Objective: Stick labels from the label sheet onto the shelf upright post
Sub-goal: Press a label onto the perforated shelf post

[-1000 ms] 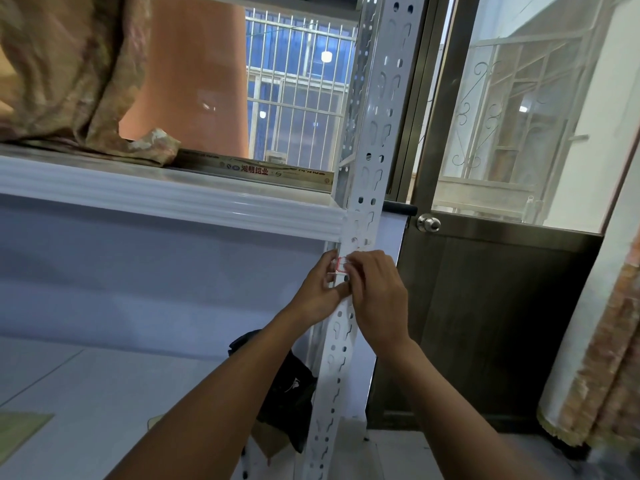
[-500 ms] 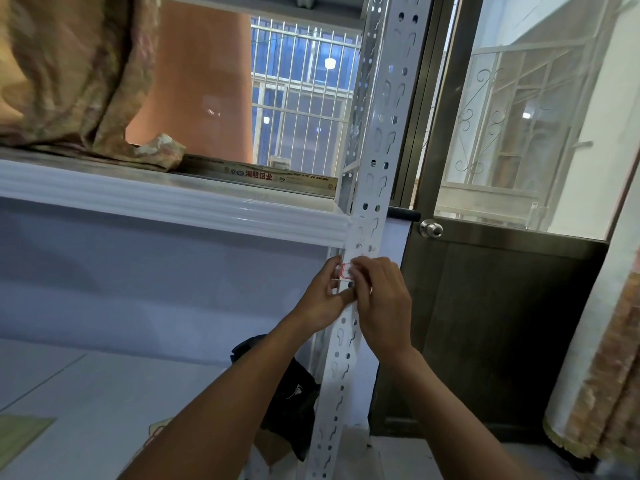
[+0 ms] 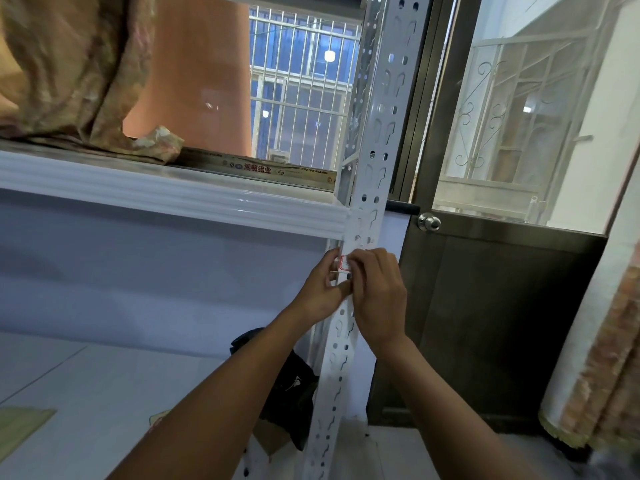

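The white perforated upright post (image 3: 375, 140) of the shelf runs from the top of the view down to the bottom centre. Just below the white shelf beam (image 3: 173, 195), a small white label with a red border (image 3: 344, 263) lies against the post. My left hand (image 3: 320, 291) and my right hand (image 3: 379, 292) meet there, fingertips pinching and pressing the label against the post. The label is mostly covered by my fingers. No label sheet is visible.
Folded brownish cloth (image 3: 76, 74) lies on the shelf top, beside a long printed box (image 3: 256, 168). A dark door with a round knob (image 3: 428, 222) stands right of the post. A black bag (image 3: 287, 382) lies low behind the post. A curtain (image 3: 602, 358) hangs at far right.
Both hands stay on the label at the same spot on the post. The camera has shifted slightly, so the scene sits a little lower and to the right.
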